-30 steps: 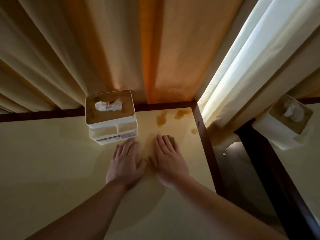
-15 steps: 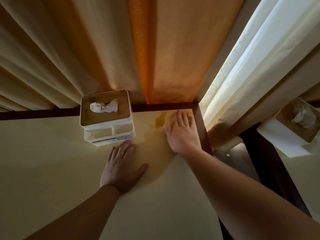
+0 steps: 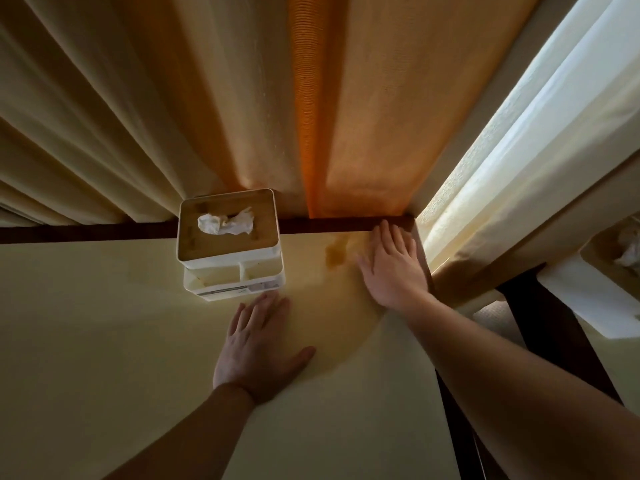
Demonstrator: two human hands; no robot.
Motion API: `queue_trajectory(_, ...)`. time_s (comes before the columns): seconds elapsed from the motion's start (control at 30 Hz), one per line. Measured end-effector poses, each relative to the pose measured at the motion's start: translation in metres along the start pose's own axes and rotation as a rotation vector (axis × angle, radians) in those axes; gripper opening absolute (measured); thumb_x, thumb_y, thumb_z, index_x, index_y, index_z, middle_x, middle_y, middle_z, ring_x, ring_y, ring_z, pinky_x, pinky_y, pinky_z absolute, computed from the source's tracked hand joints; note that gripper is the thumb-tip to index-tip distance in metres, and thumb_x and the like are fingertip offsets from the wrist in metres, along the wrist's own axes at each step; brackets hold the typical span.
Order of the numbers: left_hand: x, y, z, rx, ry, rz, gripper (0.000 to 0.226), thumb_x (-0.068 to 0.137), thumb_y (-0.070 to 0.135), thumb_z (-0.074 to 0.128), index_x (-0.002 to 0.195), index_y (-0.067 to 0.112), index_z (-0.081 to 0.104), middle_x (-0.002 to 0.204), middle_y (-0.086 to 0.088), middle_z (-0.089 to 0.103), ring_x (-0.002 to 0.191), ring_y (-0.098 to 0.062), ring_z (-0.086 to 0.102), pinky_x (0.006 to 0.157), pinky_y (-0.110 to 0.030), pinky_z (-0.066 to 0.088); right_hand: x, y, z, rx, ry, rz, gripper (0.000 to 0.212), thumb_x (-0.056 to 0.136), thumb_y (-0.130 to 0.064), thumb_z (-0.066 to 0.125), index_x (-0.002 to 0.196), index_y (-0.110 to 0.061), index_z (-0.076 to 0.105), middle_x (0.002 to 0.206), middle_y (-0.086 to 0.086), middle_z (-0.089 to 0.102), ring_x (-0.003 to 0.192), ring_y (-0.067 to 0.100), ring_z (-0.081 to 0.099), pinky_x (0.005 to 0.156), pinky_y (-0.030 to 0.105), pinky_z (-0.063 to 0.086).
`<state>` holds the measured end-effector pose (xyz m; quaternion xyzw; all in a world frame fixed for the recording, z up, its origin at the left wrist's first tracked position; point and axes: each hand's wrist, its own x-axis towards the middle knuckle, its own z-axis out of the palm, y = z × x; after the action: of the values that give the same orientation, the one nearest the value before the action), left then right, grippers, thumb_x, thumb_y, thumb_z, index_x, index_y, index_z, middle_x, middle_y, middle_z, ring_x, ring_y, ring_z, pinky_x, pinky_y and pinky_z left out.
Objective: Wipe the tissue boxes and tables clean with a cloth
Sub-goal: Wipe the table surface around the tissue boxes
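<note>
Both hands flat on the table (image 3: 104, 341), palms down.
Left hand (image 3: 258, 348) fingers straight, just below the tissue box (image 3: 230, 244); right hand (image 3: 394, 268) spread at far corner (cloth not discernible), stain (image 3: 336, 252) beside its thumb.

The label strip on the tissue box (image 3: 231, 264) seems printed, too blurred to read

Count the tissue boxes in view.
2. One tissue box stands on the near table by the curtain, just beyond the left hand. A second tissue box, cut off by the frame, sits far right.
</note>
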<state>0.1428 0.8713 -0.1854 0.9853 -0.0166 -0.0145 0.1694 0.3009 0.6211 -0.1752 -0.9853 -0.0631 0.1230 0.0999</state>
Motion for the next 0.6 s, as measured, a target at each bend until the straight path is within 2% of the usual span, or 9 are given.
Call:
queue_trajectory(0.1,0.0,0.0,0.001,-0.002,0.024,0.013,0.092,0.081,0.085,0.046,0.151,0.025,0.047,0.16,0.0,0.038,0.148,-0.019,0.027,0.127,-0.043,0.014,0.014,-0.047,0.0,0.027,-0.05,-0.128,0.076,0.108,-0.059,0.009,0.168,-0.014,0.003,0.177,0.005,-0.006,0.162,0.022,-0.01,0.132,0.047,-0.005)
queue_trajectory(0.23,0.0,0.0,0.001,0.01,0.021,0.028,0.092,0.083,0.086,0.045,0.149,0.023,0.051,0.158,-0.002,0.041,0.146,-0.022,0.033,0.125,-0.047,0.024,-0.044,-0.058,0.014,-0.013,-0.088,-0.309,0.078,0.108,-0.064,0.015,0.168,-0.016,0.001,0.176,0.001,-0.008,0.161,0.02,-0.015,0.132,0.047,-0.004)
queue_trajectory(0.37,0.002,-0.003,0.001,-0.021,-0.002,0.009,0.095,0.082,0.089,0.041,0.153,0.026,0.046,0.162,0.002,0.035,0.149,-0.02,0.028,0.126,-0.047,0.021,-0.068,-0.005,0.009,0.003,-0.091,-0.142,0.082,0.103,-0.07,0.009,0.166,-0.022,-0.012,0.171,-0.005,-0.022,0.158,0.016,-0.025,0.131,0.041,-0.01)
queue_trajectory(0.47,0.002,-0.003,0.0,0.003,0.0,0.037,0.095,0.084,0.089,0.038,0.153,0.024,0.047,0.161,0.001,0.037,0.149,-0.019,0.027,0.127,-0.045,0.019,-0.033,0.018,0.001,-0.032,-0.034,-0.031,0.083,0.103,-0.068,0.005,0.168,-0.019,-0.008,0.176,0.0,-0.012,0.161,0.019,-0.017,0.13,0.042,-0.01)
queue_trajectory(0.6,0.001,-0.003,0.002,-0.033,0.026,0.025,0.092,0.082,0.084,0.05,0.15,0.023,0.049,0.157,0.001,0.041,0.146,-0.017,0.028,0.126,-0.038,0.011,0.024,-0.018,-0.007,-0.012,-0.008,-0.049,0.077,0.107,-0.061,0.005,0.168,-0.015,-0.001,0.177,0.003,-0.003,0.163,0.02,-0.009,0.132,0.045,-0.007)
